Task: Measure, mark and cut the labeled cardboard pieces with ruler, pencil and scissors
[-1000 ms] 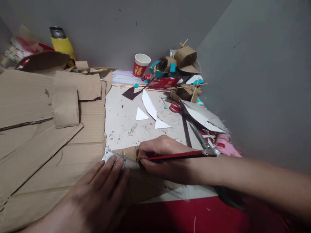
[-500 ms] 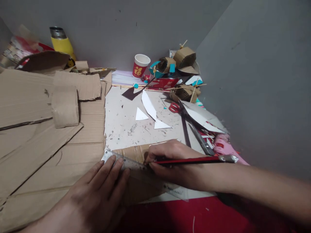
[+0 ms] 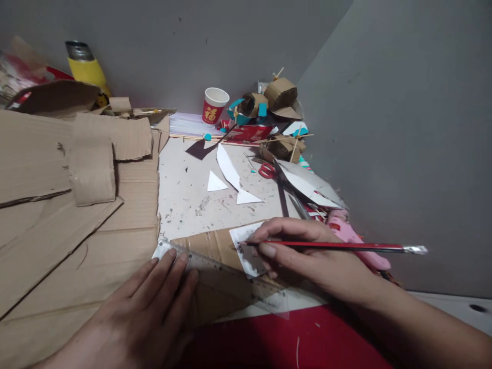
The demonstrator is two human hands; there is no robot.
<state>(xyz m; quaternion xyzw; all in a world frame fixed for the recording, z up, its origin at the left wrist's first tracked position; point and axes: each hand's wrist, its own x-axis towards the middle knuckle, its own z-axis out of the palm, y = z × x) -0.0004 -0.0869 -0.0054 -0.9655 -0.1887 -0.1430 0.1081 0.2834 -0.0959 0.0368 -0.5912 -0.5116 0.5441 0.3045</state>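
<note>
My left hand [image 3: 148, 302] lies flat, its fingers stretched over the left end of a clear plastic ruler [image 3: 226, 274]. The ruler slants down to the right across a strip of brown cardboard [image 3: 203, 246] with a white printed label [image 3: 244, 256] stuck to it. In my right hand [image 3: 303, 251], a red and black pencil [image 3: 346, 247] is pinched between thumb and fingers. Its tip points left, over the label, apart from the ruler's edge; I cannot tell whether it touches. White paper cut-outs [image 3: 228, 166] lie beyond the strip.
Large cardboard pieces [image 3: 134, 220] cover the left side. At the back stand a yellow bottle [image 3: 88, 69] and a red and white paper cup [image 3: 214, 106]. Cardboard rolls [image 3: 280, 95], red-handled scissors [image 3: 267, 170], a cutter knife [image 3: 298, 206] and a pink tool [image 3: 359, 241] lie on the right.
My right hand has moved right with the pencil, away from the ruler's edge, uncovering the white label. My left hand stays on the ruler. The view has shifted slightly.
</note>
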